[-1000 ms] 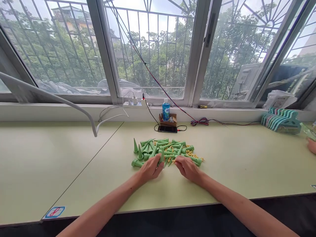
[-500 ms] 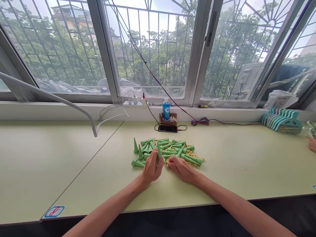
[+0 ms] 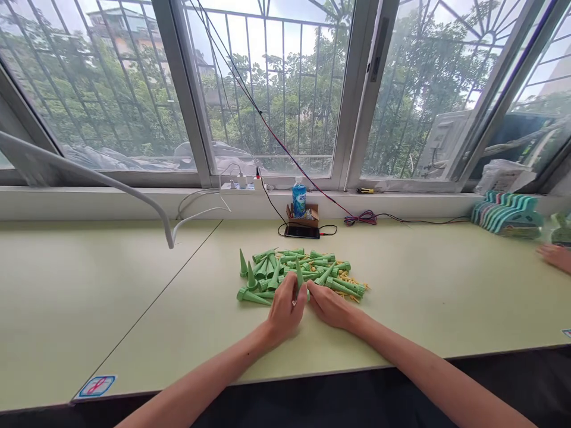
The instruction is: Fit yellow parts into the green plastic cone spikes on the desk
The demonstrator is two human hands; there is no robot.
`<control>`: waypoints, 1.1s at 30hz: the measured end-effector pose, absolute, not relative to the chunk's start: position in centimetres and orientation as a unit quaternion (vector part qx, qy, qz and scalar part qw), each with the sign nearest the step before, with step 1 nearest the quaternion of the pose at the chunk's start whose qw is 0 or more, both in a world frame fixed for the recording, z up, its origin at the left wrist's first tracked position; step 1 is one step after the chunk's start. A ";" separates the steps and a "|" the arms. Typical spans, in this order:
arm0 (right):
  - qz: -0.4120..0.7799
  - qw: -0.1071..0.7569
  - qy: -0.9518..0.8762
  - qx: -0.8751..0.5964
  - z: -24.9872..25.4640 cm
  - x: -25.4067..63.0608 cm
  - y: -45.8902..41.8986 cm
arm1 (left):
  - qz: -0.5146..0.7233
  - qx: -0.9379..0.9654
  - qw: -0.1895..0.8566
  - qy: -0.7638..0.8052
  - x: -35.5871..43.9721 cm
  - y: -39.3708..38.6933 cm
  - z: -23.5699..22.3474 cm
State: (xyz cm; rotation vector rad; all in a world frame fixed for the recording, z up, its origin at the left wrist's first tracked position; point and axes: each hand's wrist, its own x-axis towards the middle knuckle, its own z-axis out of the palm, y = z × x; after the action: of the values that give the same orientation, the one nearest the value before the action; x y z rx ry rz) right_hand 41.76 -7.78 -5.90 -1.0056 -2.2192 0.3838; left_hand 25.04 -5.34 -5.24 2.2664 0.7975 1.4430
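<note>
My left hand (image 3: 288, 306) is closed around a green plastic watering spike (image 3: 299, 270), its pointed tip upward. Against the lower end of that spike, my right hand (image 3: 330, 303) has its fingers pinched together. What lies between those fingertips is hidden now. Just behind both hands spreads a pile of similar green spikes (image 3: 272, 279), some standing on their wide caps and others lying flat. Small yellow plastic pieces (image 3: 354, 282) are scattered among them, mostly on the pile's right side.
Behind the pile lies a phone (image 3: 302, 232) with a cable. A blue bottle (image 3: 299, 199) stands in a small carton (image 3: 312, 214). Coiled wire (image 3: 361, 218) and teal hangers (image 3: 506, 214) are further right. Another person's hand (image 3: 555, 255) shows at the right edge. A white bar (image 3: 134, 189) crosses the left.
My right hand moved left with a small yellow piece in its fingertips, which is now out of sight. My left hand shifted with the spike, now meeting the right hand at its base.
</note>
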 end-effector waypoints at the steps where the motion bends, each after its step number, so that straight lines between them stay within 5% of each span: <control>1: 0.139 0.333 -0.850 -0.384 -6.0 41.8 -7.7 | 0.507 0.795 0.175 0.284 25.3 -5.5 -5.3; 12: 0.119 0.425 -0.801 -0.403 -5.7 42.6 -8.0 | 0.504 0.775 0.224 0.310 24.7 -5.5 -5.3; 21: 0.037 0.508 -0.744 -0.433 -6.2 42.9 -7.4 | 0.459 0.694 0.462 0.306 25.4 -4.8 -4.5; 33: 0.007 0.520 -0.744 -0.420 -5.9 42.9 -7.6 | 0.440 0.652 0.567 0.245 25.5 -4.7 -3.4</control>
State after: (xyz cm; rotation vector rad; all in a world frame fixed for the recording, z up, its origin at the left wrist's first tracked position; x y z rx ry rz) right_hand 42.93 -7.57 -5.94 -1.0067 -1.7840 0.0172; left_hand 25.52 -4.71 -3.40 1.5320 0.5745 1.0330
